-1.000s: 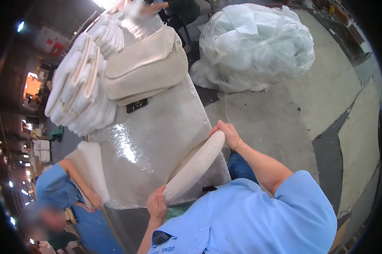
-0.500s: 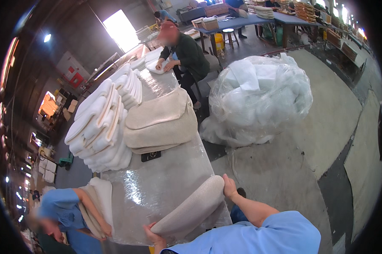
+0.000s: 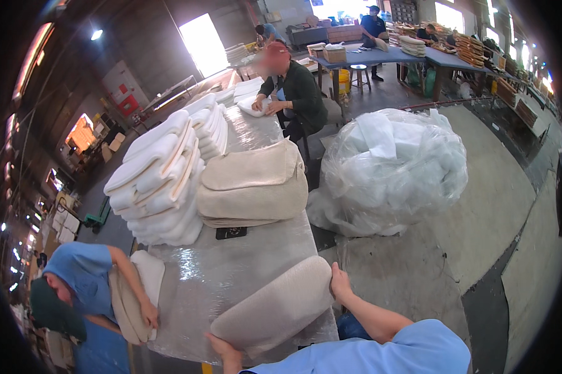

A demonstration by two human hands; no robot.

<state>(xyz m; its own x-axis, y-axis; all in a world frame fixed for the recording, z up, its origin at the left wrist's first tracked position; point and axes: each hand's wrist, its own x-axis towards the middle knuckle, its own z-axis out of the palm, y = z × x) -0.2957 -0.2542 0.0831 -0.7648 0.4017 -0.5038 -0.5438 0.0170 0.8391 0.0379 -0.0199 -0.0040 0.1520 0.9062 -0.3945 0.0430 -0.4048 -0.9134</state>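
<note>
A long, rounded beige fabric cushion [image 3: 275,305] lies tilted across the near end of the table, its broad face toward me. My right hand [image 3: 339,284] grips its right end, thumb up along the edge and the other fingers partly hidden. At its lower left corner my left hand [image 3: 223,350] is closed on the edge, some fingers out of sight behind the fabric. Farther up the table sits a stack of folded beige fabric covers [image 3: 256,181]. A small dark flat object [image 3: 231,232] lies just in front of that stack.
Tall piles of folded white padding [image 3: 159,181] line the table's left side. A plastic-wrapped white bundle [image 3: 393,171] stands on the floor to the right. At left a co-worker [image 3: 81,274] handles a beige-and-white piece; another person [image 3: 300,93] works at the far end of the plastic-covered table [image 3: 175,311].
The cushion has tipped so more of its face shows, and its left end has shifted left with my left hand. My view has risen slightly. The left co-worker has leaned farther over.
</note>
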